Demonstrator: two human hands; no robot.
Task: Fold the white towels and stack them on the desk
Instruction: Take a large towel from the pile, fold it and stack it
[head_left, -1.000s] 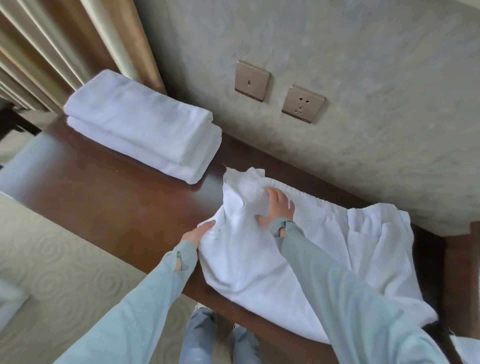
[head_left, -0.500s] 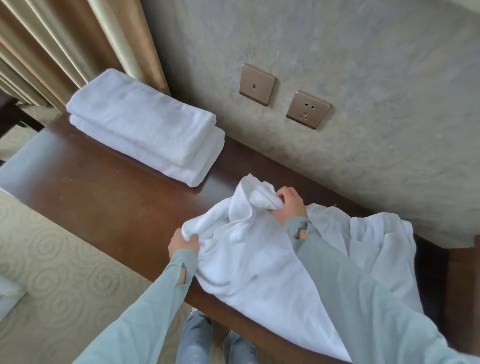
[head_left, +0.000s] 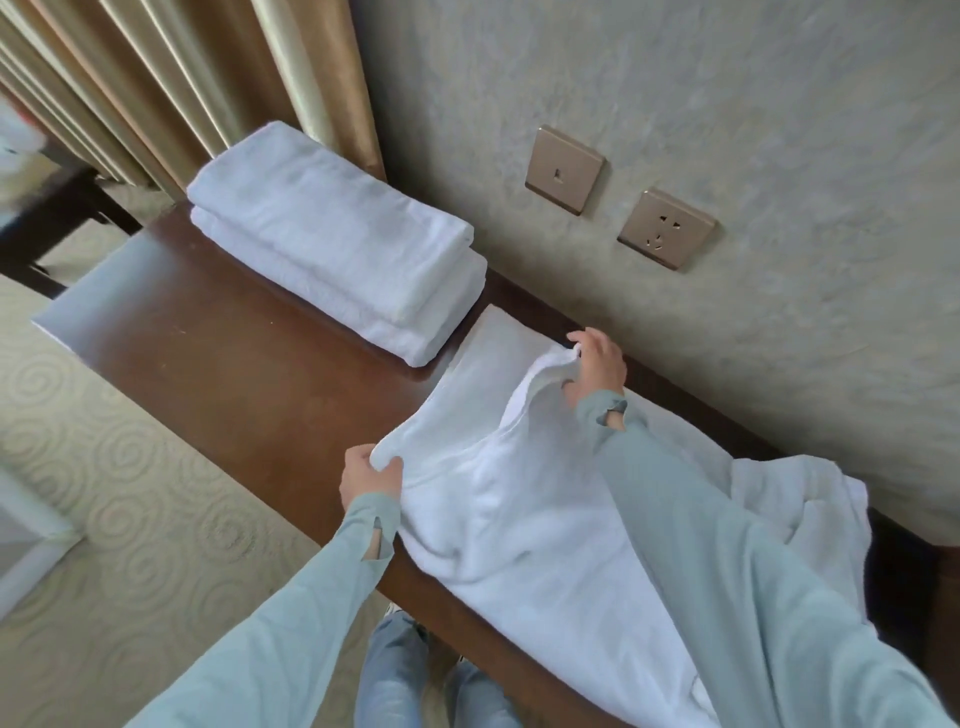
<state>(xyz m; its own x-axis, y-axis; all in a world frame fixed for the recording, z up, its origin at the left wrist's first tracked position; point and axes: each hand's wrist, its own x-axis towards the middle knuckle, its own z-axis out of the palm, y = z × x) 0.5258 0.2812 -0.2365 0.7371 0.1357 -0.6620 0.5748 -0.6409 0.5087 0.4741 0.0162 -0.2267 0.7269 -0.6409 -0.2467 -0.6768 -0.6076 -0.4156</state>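
Note:
A loose white towel (head_left: 524, 514) lies spread over the right part of the dark wooden desk (head_left: 249, 374). My left hand (head_left: 369, 475) pinches its near corner at the desk's front edge. At the far side, close to the wall, my right hand (head_left: 597, 364) grips the other corner. The edge between them is lifted off the desk, and a flat layer of the towel shows beneath. Two folded white towels (head_left: 337, 244) sit stacked at the desk's back left. More rumpled white towel (head_left: 810, 514) lies to the right, partly hidden by my right sleeve.
The grey wall runs along the desk's far side with a switch plate (head_left: 564, 170) and a socket (head_left: 666, 228). Beige curtains (head_left: 156, 78) hang at the upper left. Patterned carpet (head_left: 119, 509) lies below the desk's front edge, and my legs (head_left: 410, 675) stand against it.
Both hands went from resting on the towel to gripping its corners. They lifted the edge and spread it apart, my right hand moving toward the wall.

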